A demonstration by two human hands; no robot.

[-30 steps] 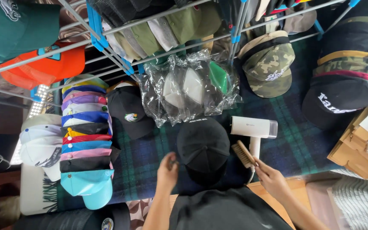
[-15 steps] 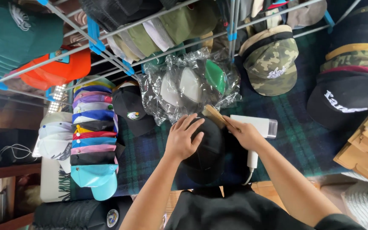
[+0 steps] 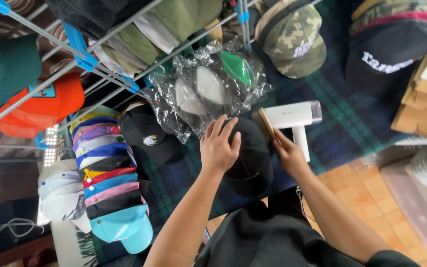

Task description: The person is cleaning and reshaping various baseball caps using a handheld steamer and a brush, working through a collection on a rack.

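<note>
Left hand [image 3: 218,146] lies spread flat on black cap [image 3: 250,158]; right hand [image 3: 288,154] pinches wooden brush [image 3: 264,124] just beside cap, against white handheld steamer [image 3: 295,121].

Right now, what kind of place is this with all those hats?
Probably a home cap-cleaning or cap-selling corner. Caps hang on a drying rack, a stack of colourful caps lies on a plaid blanket, and the left hand rests on a black cap.
</note>
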